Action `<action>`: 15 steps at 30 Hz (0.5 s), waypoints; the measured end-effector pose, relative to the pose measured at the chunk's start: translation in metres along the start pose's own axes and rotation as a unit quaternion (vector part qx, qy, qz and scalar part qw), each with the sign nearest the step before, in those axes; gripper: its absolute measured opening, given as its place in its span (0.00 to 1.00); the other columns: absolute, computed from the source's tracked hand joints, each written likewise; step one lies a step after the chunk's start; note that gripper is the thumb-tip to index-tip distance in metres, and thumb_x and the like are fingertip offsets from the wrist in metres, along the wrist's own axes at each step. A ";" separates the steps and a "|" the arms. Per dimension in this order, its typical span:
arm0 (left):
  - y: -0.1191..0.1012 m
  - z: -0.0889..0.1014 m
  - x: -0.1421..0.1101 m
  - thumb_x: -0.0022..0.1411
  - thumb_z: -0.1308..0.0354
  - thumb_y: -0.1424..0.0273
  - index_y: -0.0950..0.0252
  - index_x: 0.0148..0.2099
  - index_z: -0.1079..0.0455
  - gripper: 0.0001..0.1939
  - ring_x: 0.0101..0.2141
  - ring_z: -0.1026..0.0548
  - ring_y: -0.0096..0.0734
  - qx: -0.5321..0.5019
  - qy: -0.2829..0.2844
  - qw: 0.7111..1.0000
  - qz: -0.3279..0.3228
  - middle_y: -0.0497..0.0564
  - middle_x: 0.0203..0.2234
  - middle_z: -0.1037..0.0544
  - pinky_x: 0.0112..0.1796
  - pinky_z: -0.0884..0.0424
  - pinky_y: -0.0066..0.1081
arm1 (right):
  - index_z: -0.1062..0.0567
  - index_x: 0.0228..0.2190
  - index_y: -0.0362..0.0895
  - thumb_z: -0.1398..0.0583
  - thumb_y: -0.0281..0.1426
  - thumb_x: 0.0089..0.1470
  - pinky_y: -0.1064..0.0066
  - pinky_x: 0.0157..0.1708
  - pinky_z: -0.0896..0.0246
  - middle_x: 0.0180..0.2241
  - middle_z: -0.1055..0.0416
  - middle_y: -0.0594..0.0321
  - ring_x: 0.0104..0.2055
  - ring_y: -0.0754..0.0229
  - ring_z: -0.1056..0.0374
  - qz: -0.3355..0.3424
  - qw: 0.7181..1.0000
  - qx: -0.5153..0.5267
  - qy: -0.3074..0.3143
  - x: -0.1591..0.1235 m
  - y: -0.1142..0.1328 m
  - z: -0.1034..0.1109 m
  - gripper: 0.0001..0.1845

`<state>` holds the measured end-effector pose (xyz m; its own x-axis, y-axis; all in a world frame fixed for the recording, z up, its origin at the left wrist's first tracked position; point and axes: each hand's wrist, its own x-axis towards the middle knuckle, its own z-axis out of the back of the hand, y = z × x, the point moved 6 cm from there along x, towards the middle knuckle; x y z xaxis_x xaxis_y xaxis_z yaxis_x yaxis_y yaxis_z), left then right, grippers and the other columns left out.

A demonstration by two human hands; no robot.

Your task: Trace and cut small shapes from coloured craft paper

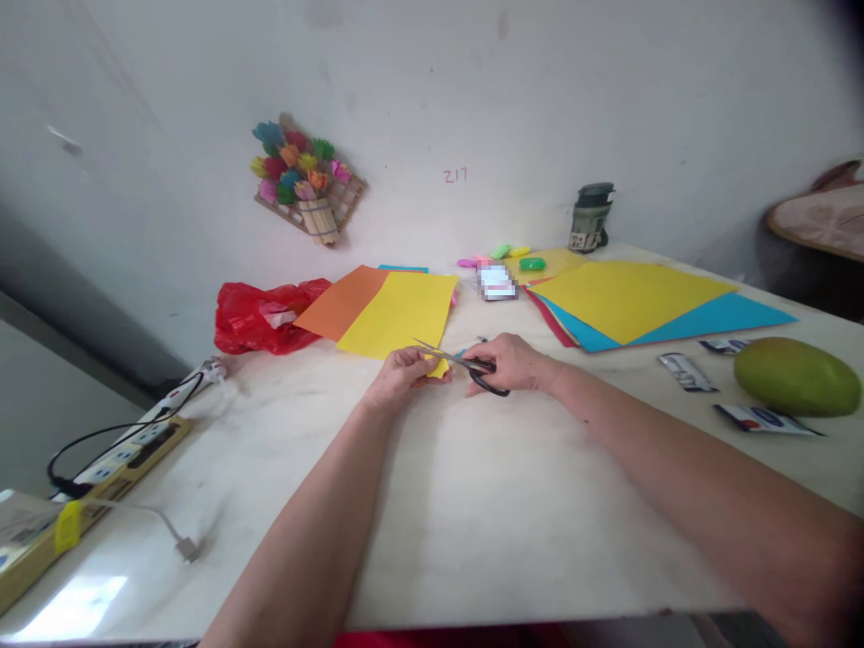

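Observation:
My left hand [400,376] pinches a small yellow piece of paper [440,368] above the tabletop. Fingers of my right hand [514,363] are wrapped round the dark handles of a pair of scissors [487,380]. The scissor blades point left and lie across the small piece, close to my left fingertips; whether they are cutting into it I cannot tell. Just beyond my hands lie a yellow sheet [405,310] and an orange sheet [347,301], partly overlapping. A bit of blue shows between the hands, too small to name.
A red plastic bag [247,319] lies at left, near a power strip [128,468] with cables. Behind my hands is a phone [498,281]. Coloured sheets [634,292], small packets [687,372], a green mango-like fruit [796,376] and a dark cup [590,218] are at right.

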<state>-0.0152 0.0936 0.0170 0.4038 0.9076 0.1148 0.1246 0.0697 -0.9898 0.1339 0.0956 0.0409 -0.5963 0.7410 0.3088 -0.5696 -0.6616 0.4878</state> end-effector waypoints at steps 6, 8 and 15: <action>-0.001 -0.001 -0.001 0.49 0.40 0.66 0.71 0.29 0.33 0.11 0.28 0.26 0.33 0.002 0.009 1.000 -0.005 0.53 0.24 0.25 0.35 0.31 0.33 | 0.27 0.28 0.45 0.38 0.44 0.34 0.77 0.22 0.53 0.18 0.37 0.70 0.21 0.69 0.45 0.004 1.000 0.006 0.000 0.001 0.001 0.000 0.19; 0.000 -0.001 0.000 0.49 0.40 0.66 0.71 0.29 0.33 0.11 0.27 0.25 0.33 0.001 0.008 1.000 -0.001 0.53 0.24 0.25 0.34 0.31 0.33 | 0.27 0.28 0.45 0.38 0.44 0.34 0.77 0.22 0.53 0.18 0.38 0.70 0.21 0.69 0.45 0.002 1.000 0.012 0.003 0.001 0.000 -0.001 0.19; 0.003 0.002 0.001 0.49 0.40 0.67 0.72 0.31 0.32 0.12 0.28 0.25 0.34 -0.018 0.004 1.000 0.006 0.54 0.23 0.25 0.35 0.30 0.33 | 0.28 0.28 0.44 0.39 0.45 0.34 0.77 0.21 0.54 0.17 0.39 0.70 0.21 0.69 0.47 0.003 1.000 0.030 0.007 0.001 -0.004 -0.004 0.20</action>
<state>-0.0161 0.0950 0.0140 0.4129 0.9048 0.1046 0.1520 0.0448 -0.9874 0.1335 0.0987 0.0355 -0.6071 0.7354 0.3009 -0.5321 -0.6575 0.5335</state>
